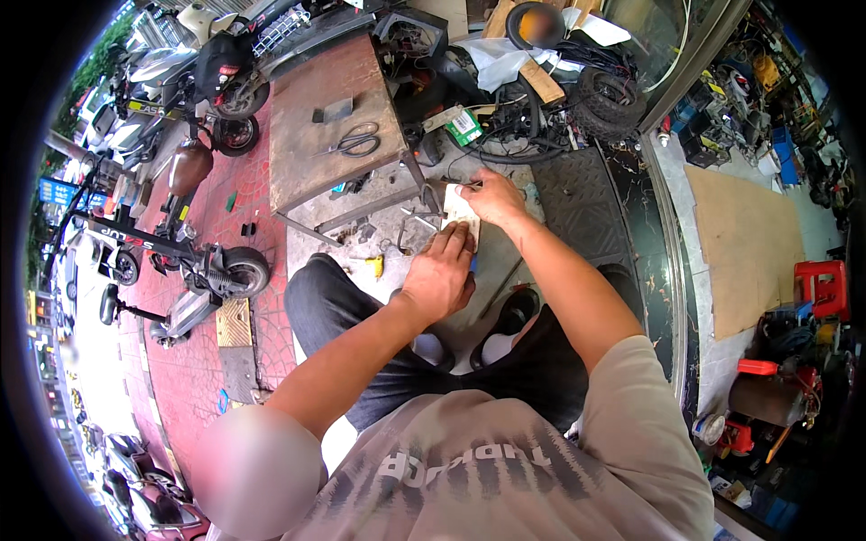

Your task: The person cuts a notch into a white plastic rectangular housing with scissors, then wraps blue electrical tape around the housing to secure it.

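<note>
Bench (pixel 307 153): rusty metal top, far left, with scissors (pixel 359 142) lying on it.
Left hand (pixel 439 275): palm down, fingers loosely curled, pressing the near end of a pale flat piece (pixel 457 209).
Right hand (pixel 490 197): fingers pinched together on the far end of that piece.
Pale flat piece: low over the ground beyond the knees, held between both hands.

Your left hand (pixel 439 278) is covering much of the pale slab (pixel 460 213); its far edge is perhaps hiding under your right hand (pixel 492 197).
</note>
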{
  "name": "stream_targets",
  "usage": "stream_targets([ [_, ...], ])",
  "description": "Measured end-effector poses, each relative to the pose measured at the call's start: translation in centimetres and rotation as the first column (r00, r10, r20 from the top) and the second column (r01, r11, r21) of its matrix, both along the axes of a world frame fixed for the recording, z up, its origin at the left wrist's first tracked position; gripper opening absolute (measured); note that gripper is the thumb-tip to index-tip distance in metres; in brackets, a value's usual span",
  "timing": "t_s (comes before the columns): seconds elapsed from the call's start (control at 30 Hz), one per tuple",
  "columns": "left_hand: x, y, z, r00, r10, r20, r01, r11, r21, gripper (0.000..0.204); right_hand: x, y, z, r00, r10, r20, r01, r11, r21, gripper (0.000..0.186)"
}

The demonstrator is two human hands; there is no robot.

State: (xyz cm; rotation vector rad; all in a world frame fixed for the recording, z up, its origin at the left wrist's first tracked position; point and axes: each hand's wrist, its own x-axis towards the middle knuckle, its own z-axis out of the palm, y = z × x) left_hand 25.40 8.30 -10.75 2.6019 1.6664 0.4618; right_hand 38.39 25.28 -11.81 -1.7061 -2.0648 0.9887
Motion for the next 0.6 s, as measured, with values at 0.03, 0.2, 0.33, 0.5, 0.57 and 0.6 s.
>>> stream_targets([
  [0.03,0.1,0.2,0.0,1.0,0.002,0.016,-0.002,1.0,0.006,0.07,0.2,0.2,0.6,0.998,0.033,0.047,-0.033,0.999,0.004,0.05],
  [0.2,0.4,0.2,0.4,0.997,0.046,0.065,-0.044,0.999,-0.025,0.068,1.9,-1.8,3.1,0.972,0.198,0.129,-0.229,0.925,0.304,0.043],
  [0.33,0.4,-0.1,0.1,0.996,0.054,0.069,-0.055,0.998,0.011,0.069,3.1,-2.6,3.2,0.895,0.441,0.064,-0.403,0.742,0.536,0.029],
  [0.5,0.2,0.2,0.2,0.938,0.089,0.334,-0.096,0.995,0.003,0.053,3.0,-2.8,1.3,0.85,0.527,0.027,-0.476,0.745,0.467,0.015],
  [0.57,-0.6,0.5,0.4,0.817,0.093,0.57,-0.134,0.991,0.03,0.032,3.0,-3.0,1.2,0.862,0.503,0.068,-0.478,0.76,0.441,0.018],
  [0.6,-1.0,0.4,-0.2,0.679,0.219,0.701,-0.197,0.974,-0.114,0.028,2.9,-3.2,1.5,0.866,0.493,0.087,-0.479,0.766,0.428,0.02],
])
